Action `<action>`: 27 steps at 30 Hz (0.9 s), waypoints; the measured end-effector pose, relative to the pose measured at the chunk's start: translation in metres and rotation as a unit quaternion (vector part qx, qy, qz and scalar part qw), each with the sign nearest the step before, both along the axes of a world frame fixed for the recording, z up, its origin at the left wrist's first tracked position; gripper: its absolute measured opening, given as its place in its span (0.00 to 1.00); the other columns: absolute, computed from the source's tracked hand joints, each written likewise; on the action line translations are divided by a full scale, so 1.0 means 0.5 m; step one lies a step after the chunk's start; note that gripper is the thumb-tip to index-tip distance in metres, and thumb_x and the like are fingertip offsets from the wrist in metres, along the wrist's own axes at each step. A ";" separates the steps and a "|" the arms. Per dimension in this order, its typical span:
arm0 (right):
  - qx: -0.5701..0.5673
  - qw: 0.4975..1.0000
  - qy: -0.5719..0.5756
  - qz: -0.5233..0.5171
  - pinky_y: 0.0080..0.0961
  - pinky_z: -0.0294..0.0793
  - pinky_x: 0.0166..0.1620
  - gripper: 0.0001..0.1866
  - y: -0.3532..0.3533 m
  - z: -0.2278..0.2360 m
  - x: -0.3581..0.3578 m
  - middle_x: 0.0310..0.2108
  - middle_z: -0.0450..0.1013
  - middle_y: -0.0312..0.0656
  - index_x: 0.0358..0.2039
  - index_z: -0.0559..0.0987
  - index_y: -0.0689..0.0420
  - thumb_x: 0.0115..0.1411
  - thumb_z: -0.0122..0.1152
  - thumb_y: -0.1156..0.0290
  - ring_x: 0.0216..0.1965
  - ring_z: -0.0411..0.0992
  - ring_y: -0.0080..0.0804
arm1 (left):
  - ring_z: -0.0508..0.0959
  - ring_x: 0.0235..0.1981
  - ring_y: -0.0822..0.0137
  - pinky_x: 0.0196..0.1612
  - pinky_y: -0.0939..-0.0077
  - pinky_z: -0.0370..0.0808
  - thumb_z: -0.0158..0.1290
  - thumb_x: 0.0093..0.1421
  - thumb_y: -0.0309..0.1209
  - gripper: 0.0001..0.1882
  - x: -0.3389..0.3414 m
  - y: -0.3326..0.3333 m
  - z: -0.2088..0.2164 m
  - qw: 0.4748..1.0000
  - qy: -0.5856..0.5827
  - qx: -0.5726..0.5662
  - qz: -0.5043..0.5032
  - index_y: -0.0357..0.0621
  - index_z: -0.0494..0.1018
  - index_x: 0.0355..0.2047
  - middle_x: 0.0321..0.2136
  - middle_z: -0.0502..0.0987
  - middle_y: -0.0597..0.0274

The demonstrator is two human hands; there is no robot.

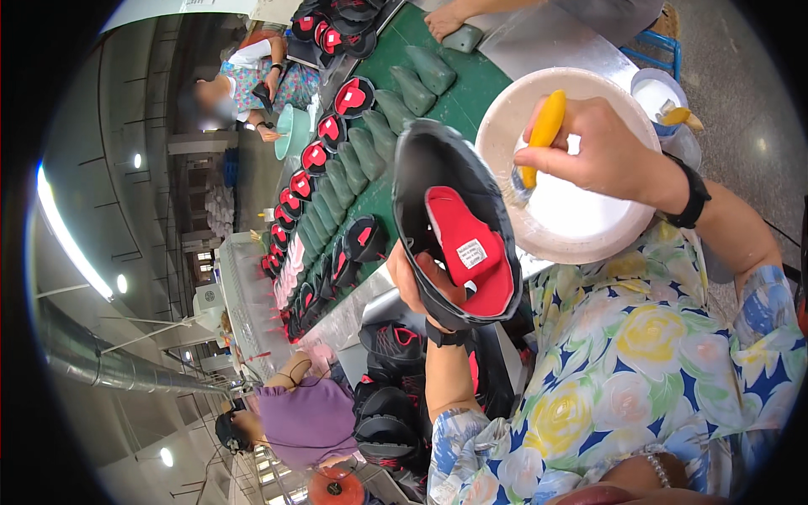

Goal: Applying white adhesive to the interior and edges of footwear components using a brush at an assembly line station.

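Observation:
My left hand grips a black shoe upper by its side, fingers reaching inside. The upper's opening faces up and shows a red lining piece with a small white label. In my right hand, a brush with a thick yellow handle is held, bristles pointing down. The brush is over the left side of a wide whitish basin that contains white liquid. The shoe upper is just left of the basin and partly overlaps its rim in view.
A green work surface carries rows of green shoe lasts and black uppers with red linings. Black shoes are heaped beside my left forearm. A small bucket with another brush stands at right. Co-workers are nearby; one hand touches a last.

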State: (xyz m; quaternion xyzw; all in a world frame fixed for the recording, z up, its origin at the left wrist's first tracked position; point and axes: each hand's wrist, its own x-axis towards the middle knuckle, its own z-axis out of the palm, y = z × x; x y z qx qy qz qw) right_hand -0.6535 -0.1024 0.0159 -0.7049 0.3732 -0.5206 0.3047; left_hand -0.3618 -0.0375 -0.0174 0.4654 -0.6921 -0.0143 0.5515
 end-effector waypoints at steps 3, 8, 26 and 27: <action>0.050 0.998 -0.048 0.013 0.22 0.69 0.26 0.15 0.018 0.003 0.032 0.20 0.74 0.42 0.29 0.77 0.63 0.56 0.72 0.65 0.20 0.72 0.27 | 0.78 0.48 0.55 0.52 0.56 0.76 0.46 0.71 0.39 0.24 -0.012 -0.004 -0.008 0.994 -0.004 -0.099 -0.055 0.35 0.63 0.60 0.52 0.73 0.40; -0.057 0.996 -0.069 -0.015 0.25 0.70 0.26 0.16 0.040 0.004 0.052 0.21 0.74 0.41 0.27 0.74 0.61 0.57 0.71 0.64 0.20 0.73 0.32 | 0.76 0.53 0.51 0.59 0.50 0.73 0.48 0.66 0.49 0.31 -0.007 0.010 -0.014 0.975 0.151 -0.028 -0.160 0.37 0.61 0.60 0.54 0.71 0.39; -0.033 0.996 -0.061 0.056 0.26 0.72 0.27 0.16 0.025 0.014 0.061 0.19 0.75 0.46 0.29 0.76 0.64 0.55 0.71 0.64 0.20 0.74 0.35 | 0.76 0.52 0.45 0.54 0.53 0.78 0.40 0.73 0.42 0.25 0.000 -0.057 0.030 0.931 -0.213 -0.295 -0.028 0.41 0.55 0.63 0.58 0.63 0.38; -0.037 0.996 -0.061 0.057 0.26 0.72 0.27 0.16 0.026 0.016 0.061 0.19 0.75 0.46 0.29 0.76 0.64 0.55 0.71 0.64 0.20 0.74 0.35 | 0.76 0.51 0.45 0.52 0.54 0.78 0.43 0.72 0.41 0.26 -0.001 -0.063 0.027 0.931 -0.190 -0.309 -0.043 0.39 0.55 0.63 0.56 0.64 0.39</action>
